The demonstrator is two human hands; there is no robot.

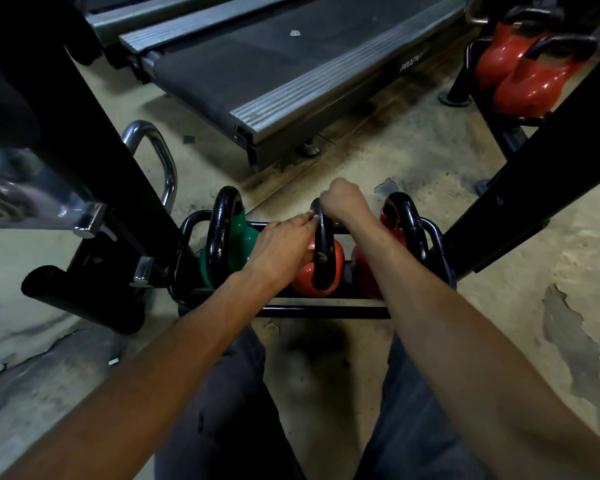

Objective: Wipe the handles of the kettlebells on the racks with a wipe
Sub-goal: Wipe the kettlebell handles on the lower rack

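Note:
A low black rack (326, 311) on the floor holds three kettlebells: a green one (246, 239) on the left, an orange-red one (321, 271) in the middle, a red one (368, 271) on the right. Each has a black handle. My left hand (284, 245) grips the near side of the middle kettlebell's handle (324, 237), thumb under it. My right hand (345, 202) is curled around the top of the same handle. No wipe shows; whatever is in my right fist is hidden.
A treadmill deck (274, 64) lies beyond the rack. Black machine frames slant at left (94, 140) and right (534, 161). A chrome handle (160, 157) sticks out at left. Another rack with red kettlebells (530, 71) stands at the far right. My legs are below.

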